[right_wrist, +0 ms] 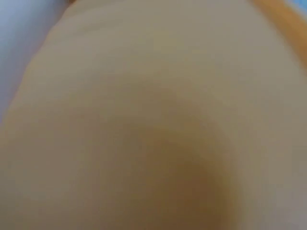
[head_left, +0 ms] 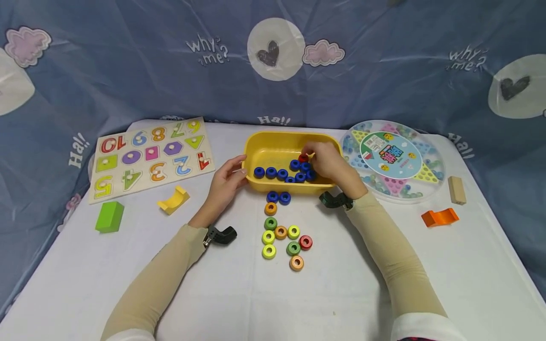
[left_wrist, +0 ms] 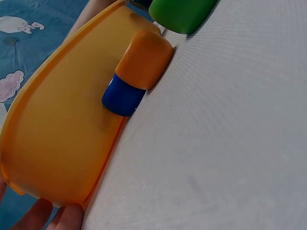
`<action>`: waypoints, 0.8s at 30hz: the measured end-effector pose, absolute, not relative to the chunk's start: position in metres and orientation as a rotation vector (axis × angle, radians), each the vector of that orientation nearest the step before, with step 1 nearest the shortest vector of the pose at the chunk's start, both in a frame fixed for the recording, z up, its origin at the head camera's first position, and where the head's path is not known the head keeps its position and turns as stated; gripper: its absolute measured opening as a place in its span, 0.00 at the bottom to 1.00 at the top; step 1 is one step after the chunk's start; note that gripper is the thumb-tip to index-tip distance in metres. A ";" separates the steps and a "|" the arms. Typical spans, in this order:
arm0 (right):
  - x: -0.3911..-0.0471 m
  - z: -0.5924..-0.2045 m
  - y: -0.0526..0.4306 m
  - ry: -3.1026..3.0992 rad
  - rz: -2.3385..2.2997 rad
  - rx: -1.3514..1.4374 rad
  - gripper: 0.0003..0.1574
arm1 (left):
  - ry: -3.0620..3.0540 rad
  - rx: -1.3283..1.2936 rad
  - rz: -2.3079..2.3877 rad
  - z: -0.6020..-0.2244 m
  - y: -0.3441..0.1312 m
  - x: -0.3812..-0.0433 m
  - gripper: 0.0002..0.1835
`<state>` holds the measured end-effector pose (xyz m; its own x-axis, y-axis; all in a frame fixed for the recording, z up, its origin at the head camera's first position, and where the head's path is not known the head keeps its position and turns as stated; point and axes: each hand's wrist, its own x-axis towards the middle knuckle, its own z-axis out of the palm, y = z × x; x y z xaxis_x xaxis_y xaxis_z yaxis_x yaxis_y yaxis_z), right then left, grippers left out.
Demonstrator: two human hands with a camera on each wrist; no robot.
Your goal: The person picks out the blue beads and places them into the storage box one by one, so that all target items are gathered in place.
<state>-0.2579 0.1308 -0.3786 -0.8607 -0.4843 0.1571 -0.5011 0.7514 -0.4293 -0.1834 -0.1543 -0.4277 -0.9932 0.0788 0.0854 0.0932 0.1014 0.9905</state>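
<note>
A yellow plastic tub (head_left: 273,188) stands at the middle back of the table, with several blue ring beads (head_left: 282,174) inside. My left hand (head_left: 225,182) holds the tub's left end, its fingertips against the end wall in the left wrist view. Reaching over the right side, my right hand (head_left: 327,161) pinches a red ring bead (head_left: 303,157) above the blue ones; its fingertips are partly hidden. Close in front of the tub lie two blue beads and an orange bead (head_left: 270,209). The right wrist view is blurred and filled by a beige surface.
Loose green, yellow, orange and red beads (head_left: 305,242) lie nearer the front. A number puzzle board (head_left: 170,177), yellow arch block (head_left: 173,201) and green block (head_left: 109,217) are left. Rightward are a round marble game (head_left: 392,161), orange arch block (head_left: 440,218) and wooden block (head_left: 457,190).
</note>
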 end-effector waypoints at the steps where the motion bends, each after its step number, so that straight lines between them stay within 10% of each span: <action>1: -0.255 -0.377 0.131 -2.871 0.732 0.832 0.20 | -2.326 -0.182 -2.086 -0.428 -0.154 -0.183 0.23; 11: -0.174 -0.346 0.113 -2.526 0.931 1.280 0.08 | -2.293 -0.193 -2.130 -0.427 -0.155 -0.185 0.23; 24: -0.139 -0.389 0.106 -2.935 0.447 1.218 0.23 | -2.293 -0.164 -2.175 -0.423 -0.155 -0.184 0.24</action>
<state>-0.1393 0.1060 -0.3886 -0.7099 -0.7030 0.0440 -0.6842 0.6734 -0.2801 -0.1844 -0.1548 -0.4233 -0.9943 0.0911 0.0547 0.0594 0.0499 0.9970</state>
